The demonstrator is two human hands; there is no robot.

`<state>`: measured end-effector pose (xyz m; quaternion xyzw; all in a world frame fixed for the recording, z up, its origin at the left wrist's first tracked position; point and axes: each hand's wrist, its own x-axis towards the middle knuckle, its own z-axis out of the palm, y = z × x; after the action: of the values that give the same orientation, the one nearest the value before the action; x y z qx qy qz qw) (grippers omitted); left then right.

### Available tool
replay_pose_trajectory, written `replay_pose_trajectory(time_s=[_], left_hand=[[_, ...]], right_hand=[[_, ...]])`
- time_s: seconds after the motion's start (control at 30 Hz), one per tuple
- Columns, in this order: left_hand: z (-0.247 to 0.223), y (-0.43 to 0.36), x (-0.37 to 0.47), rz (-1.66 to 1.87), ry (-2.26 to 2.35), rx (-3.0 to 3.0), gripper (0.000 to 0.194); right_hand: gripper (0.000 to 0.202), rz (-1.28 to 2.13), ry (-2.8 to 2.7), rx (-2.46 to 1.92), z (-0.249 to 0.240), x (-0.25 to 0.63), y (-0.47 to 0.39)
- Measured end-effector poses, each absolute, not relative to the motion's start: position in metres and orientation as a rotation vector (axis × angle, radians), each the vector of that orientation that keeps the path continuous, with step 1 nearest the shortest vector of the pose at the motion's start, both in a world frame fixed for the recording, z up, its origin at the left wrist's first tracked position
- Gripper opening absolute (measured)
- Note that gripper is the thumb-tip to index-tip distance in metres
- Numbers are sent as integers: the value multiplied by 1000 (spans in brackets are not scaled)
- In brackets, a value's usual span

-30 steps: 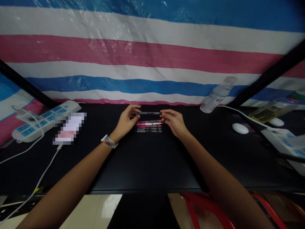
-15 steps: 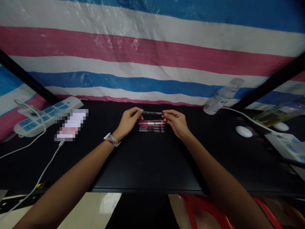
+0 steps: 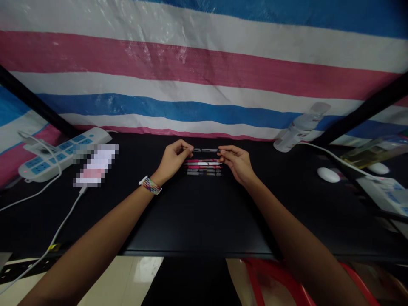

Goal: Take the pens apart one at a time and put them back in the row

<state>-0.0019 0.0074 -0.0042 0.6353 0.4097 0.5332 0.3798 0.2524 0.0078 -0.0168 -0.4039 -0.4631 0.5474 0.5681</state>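
Note:
A dark, partly clear pen lies crosswise between my two hands, close to the back of the black desk. My left hand pinches its left end between thumb and fingers, and a colourful band circles that wrist. At the other end, my right hand has its thumb and forefinger closed on the pen. Just nearer to me, several pens with pink, white and grey clear barrels lie side by side in a row, parallel to the held one.
To the left are a white power strip, a blurred-out phone and its white cable. On the right stand a clear bottle, a white mouse and a bottle of yellowish liquid. Striped sheeting hangs behind the desk.
Both hands keep their pinch on the dark pen, nearly in the same place. The left fingers have shifted very slightly to the right; the row of pens looks unchanged.

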Motion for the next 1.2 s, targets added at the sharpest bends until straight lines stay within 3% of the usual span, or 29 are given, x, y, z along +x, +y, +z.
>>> replay_pose_trajectory(time_s=[0.4,0.63,0.9,1.2], left_hand=[[3,1,-1,1394,1056,1693,14],[7,0,1,1417,1030,1606,17],[4,0,4,1413,1063,1615,21],[3,2,3,1431,1070,1596,21]], right_hand=[[14,1423,-1004,-920,-6,256,6],[44,1746,-852,-792,7,253,-2],[24,1667,-806,-776,-4,250,2],[31,1600,-874,-798,0,246,0]])
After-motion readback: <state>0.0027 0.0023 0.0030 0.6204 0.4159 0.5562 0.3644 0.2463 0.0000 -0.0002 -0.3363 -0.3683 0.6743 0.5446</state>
